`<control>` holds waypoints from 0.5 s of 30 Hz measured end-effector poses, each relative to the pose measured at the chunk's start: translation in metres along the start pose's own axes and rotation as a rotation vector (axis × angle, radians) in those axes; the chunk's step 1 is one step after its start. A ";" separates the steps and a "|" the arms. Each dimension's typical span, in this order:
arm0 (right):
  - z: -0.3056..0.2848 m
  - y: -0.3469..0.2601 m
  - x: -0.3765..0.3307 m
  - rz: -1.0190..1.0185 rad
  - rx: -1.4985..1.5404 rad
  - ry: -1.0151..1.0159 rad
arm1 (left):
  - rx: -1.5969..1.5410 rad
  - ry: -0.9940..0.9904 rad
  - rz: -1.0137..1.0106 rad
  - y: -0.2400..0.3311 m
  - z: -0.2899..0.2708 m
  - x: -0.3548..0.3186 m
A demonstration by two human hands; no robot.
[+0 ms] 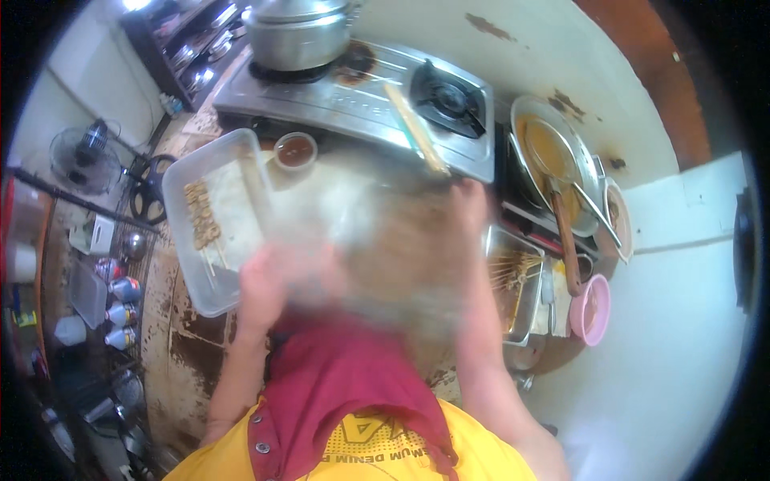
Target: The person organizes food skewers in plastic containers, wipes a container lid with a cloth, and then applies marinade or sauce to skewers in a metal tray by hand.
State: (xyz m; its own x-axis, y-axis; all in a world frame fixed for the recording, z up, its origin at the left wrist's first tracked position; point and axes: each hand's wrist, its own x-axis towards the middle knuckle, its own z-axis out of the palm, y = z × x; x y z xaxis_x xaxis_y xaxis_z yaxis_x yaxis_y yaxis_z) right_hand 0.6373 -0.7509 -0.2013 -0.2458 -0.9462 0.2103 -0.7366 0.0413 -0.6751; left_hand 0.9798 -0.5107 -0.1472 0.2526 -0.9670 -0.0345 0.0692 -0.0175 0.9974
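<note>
Motion smears the middle of the head view. A see-through greyish and brown blurred thing lies between my hands, and its kind cannot be made out. My left hand is at its left side, by the near right corner of a clear plastic container; its fingers are smeared. At the thing's far right corner, my right hand appears closed on its edge, near the stove's front. Inside the container, skewered meat pieces lie on a pale liner. A small tub of red-brown sauce stands beside it.
Behind stands a steel gas stove with a lidded pot and wooden sticks or tongs. To the right are a pan with a strainer, a metal tray of skewers and a pink bowl. Bottles stand left.
</note>
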 end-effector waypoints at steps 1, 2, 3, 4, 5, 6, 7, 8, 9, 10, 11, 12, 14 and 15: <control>-0.004 0.002 0.001 -0.017 0.041 -0.018 | 0.001 -0.040 -0.011 -0.011 0.019 0.002; -0.008 0.002 0.002 -0.033 0.071 -0.044 | 0.004 -0.079 -0.020 -0.024 0.039 0.004; 0.009 -0.002 -0.003 -0.059 0.124 -0.102 | 0.035 -0.104 -0.033 -0.034 0.051 0.002; -0.007 0.004 0.000 -0.078 0.095 -0.120 | -0.004 -0.145 -0.083 -0.032 0.078 0.006; -0.013 0.009 -0.002 -0.091 0.097 -0.160 | -0.016 -0.169 -0.139 -0.024 0.098 0.006; -0.018 0.013 -0.005 -0.107 0.110 -0.228 | -0.011 -0.167 -0.196 -0.015 0.112 0.002; -0.031 0.023 -0.006 -0.109 0.116 -0.296 | -0.004 -0.163 -0.254 -0.014 0.125 0.000; -0.038 0.030 -0.010 -0.138 0.155 -0.391 | 0.040 -0.134 -0.235 -0.022 0.129 -0.001; -0.049 0.044 -0.010 -0.115 0.147 -0.465 | 0.082 -0.121 -0.229 -0.026 0.134 -0.001; -0.067 0.071 -0.007 -0.060 0.092 -0.500 | 0.107 -0.123 -0.234 -0.029 0.143 -0.002; -0.103 0.109 0.000 0.045 -0.029 -0.491 | 0.102 -0.155 -0.244 -0.031 0.162 0.000; -0.125 0.154 0.002 0.166 -0.142 -0.417 | 0.093 -0.148 -0.246 -0.034 0.177 0.000; -0.179 0.262 -0.007 -0.077 -0.372 -0.034 | 0.088 -0.189 -0.283 -0.043 0.206 0.005; -0.200 0.272 -0.004 0.120 -0.466 -0.105 | 0.105 -0.191 -0.300 -0.045 0.212 0.006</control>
State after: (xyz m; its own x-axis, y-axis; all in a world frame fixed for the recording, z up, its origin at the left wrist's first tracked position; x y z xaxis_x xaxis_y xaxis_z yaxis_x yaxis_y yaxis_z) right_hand 0.3117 -0.6720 -0.2439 -0.2994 -0.9521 0.0618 -0.9164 0.2689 -0.2966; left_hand 0.7735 -0.5698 -0.1793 0.0505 -0.9448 -0.3239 0.0113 -0.3237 0.9461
